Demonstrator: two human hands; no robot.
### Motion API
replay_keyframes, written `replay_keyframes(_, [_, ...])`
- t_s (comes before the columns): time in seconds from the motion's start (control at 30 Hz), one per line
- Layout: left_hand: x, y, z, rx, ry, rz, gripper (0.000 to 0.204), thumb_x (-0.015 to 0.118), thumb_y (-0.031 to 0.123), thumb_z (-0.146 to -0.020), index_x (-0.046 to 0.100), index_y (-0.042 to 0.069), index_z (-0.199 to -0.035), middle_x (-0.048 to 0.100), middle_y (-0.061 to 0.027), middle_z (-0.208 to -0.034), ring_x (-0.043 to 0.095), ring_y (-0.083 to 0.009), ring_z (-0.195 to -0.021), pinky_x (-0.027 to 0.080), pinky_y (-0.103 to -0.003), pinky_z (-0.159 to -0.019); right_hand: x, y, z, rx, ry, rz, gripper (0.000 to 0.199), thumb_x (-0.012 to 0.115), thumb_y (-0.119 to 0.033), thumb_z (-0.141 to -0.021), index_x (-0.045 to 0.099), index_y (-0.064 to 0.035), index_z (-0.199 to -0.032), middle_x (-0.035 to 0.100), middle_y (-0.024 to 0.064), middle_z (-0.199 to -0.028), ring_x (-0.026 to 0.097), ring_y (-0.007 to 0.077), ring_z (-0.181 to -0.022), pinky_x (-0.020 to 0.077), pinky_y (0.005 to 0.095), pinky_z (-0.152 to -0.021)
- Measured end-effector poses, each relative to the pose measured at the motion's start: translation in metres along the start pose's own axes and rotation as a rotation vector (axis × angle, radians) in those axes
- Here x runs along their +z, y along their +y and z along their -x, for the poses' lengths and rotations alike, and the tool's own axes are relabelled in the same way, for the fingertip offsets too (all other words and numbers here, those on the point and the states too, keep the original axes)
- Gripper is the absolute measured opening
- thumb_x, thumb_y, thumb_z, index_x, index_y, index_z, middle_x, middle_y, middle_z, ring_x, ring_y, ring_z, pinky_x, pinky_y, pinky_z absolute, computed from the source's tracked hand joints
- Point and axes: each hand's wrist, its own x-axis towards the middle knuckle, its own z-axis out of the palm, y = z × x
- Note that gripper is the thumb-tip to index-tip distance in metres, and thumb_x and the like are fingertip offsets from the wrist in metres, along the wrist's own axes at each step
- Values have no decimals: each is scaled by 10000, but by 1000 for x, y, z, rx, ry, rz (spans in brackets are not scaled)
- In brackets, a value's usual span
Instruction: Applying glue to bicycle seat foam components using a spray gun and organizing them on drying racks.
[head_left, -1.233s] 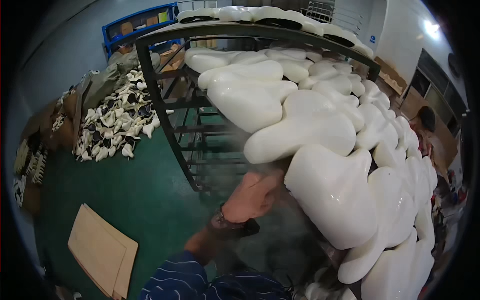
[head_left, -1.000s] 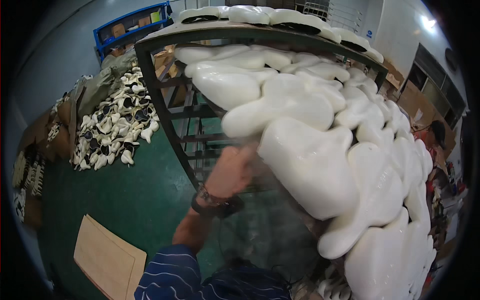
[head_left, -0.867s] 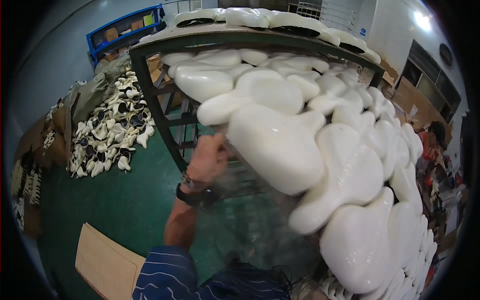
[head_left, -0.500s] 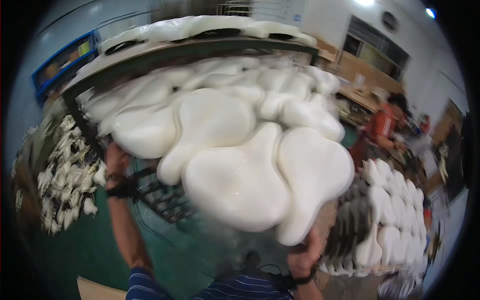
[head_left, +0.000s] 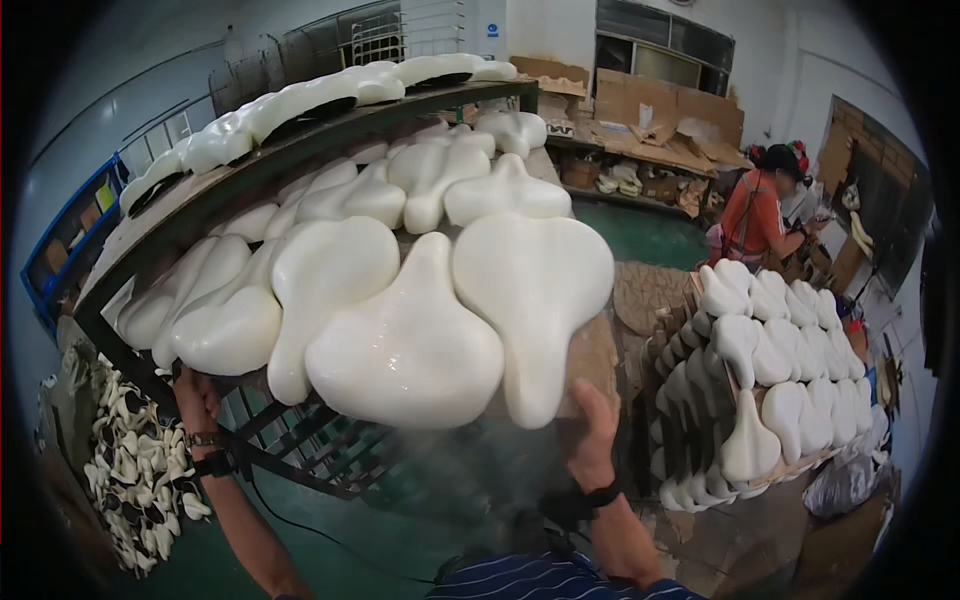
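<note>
Both hands are up under a board loaded w/ white foam saddle shapes. My right hand is pressed flat-ish against the board's near right underside, thumb up along the edge, fingers hidden behind it, so it's clamped on the board as far as I can see. My left hand is out wide at the far left, wrapped onto the dark frame bar there; can't tell if it has the board itself or just the rack, since the foam pieces block it.

Hands sit far apart bc the load is wide and top-heavy: two big saddle pieces hang over the near edge, more rows stacked behind. Holding from below keeps my palms off the glossy foam tops, which look soft and easy to mark.

Board rests about level w/ the rack's upper shelf, right in front of my face. Another row of the same shapes lies on the top shelf.

Off to my right, a second tray of white pieces leans on cardboard. A person in an orange top works beyond it. Small white parts are heaped on the green floor, lower left.
</note>
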Motion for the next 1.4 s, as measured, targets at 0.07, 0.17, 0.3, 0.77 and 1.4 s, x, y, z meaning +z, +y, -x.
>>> replay_keyframes(0.07, [24,8,-13,-111,56,63,412,441,387,-1054,465,154,-716,365,52,-504,291,-82,-343,188,-256,-304,23,11,11,-86,138,128,271,648,-181,-957,641,34,-1122,660,71,-1041,608,145,-910,487,305,-850])
replay_keyframes(0.17, [-46,-1,-69,33,53,-3,335,463,355,-1040,539,140,-795,431,51,-533,329,-75,-358,194,-252,-319,61,8,45,-109,-145,306,218,613,-141,-956,654,26,-1091,663,15,-940,577,100,-812,484,279,-713])
replay_keyframes(0.3, [-88,-14,-89,186,76,-178,389,447,369,-1036,569,128,-756,428,31,-498,347,-87,-335,205,-270,-316,75,12,55,-55,-158,149,205,621,-171,-960,675,14,-1027,640,-21,-852,524,55,-757,434,241,-643])
replay_keyframes(0.77, [-16,0,-52,-155,-59,44,454,428,490,-1048,512,149,-761,288,76,-487,248,-85,-346,188,-257,-307,37,12,-67,-201,-236,135,281,621,-174,-945,654,65,-1088,687,36,-982,600,105,-878,489,288,-771])
replay_keyframes(1.4, [142,-3,-34,-141,-57,54,489,495,500,-1029,576,121,-732,290,67,-467,271,-83,-326,190,-260,-307,42,32,-351,-756,47,410,561,433,-379,-1029,514,103,-754,497,55,-589,486,142,-616,375,366,-567])
